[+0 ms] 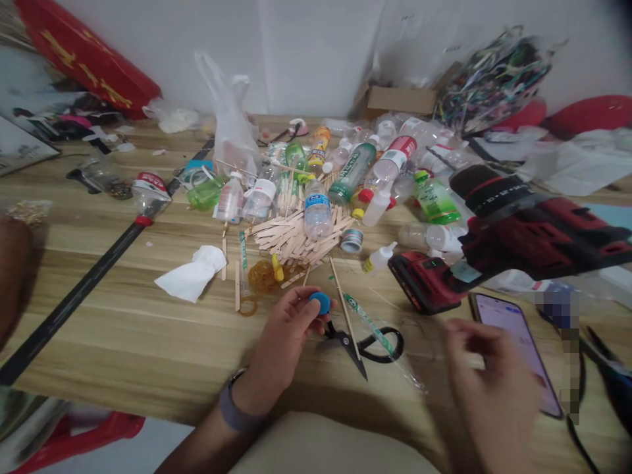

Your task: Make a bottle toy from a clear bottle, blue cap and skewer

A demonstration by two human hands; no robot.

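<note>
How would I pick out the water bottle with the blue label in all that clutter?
On the wooden table, find the spread of flat wooden sticks near the middle. The small clear bottle is right among them, in front of the bottle pile. Its blue label sets it apart from the dark green bottle behind it to the right.

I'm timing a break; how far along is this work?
Early, it seems: no finished piece is plain to see. The left hand holds a blue cap; the right hand is blurred, its grip unclear. Wooden sticks, rubber bands and bottles lie loose, apparently left to use.
</note>
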